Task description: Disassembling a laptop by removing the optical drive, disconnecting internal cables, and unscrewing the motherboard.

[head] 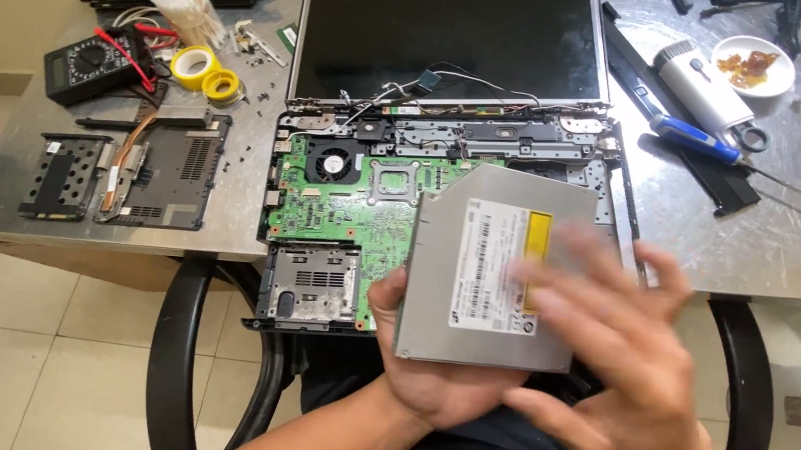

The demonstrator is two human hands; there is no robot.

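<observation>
Fingers (602, 308) of the right hand (625, 371) are spread apart and blurred, passing over the lower right corner of a slim silver optical drive (496, 266); whether they press on it cannot be told. The left hand (443, 381) cradles the drive from below, its thumb hooked up over the left edge, so the drive is clamped in that hand, label side up and tilted a little, held above the person's lap and just in front of the opened laptop (448, 160) on the bench (770, 247). The green motherboard (342, 208) with its small fan lies bare behind the drive, and the dark screen (453, 30) stands open beyond it. Judging from this, the step in hand is looking over the drive while it is out of the chassis; any next move would call for a firm two-handed hold and keeping the drive level. A blue-handled screwdriver (697, 138) rests on the bench to the right, well apart from both hands.
</observation>
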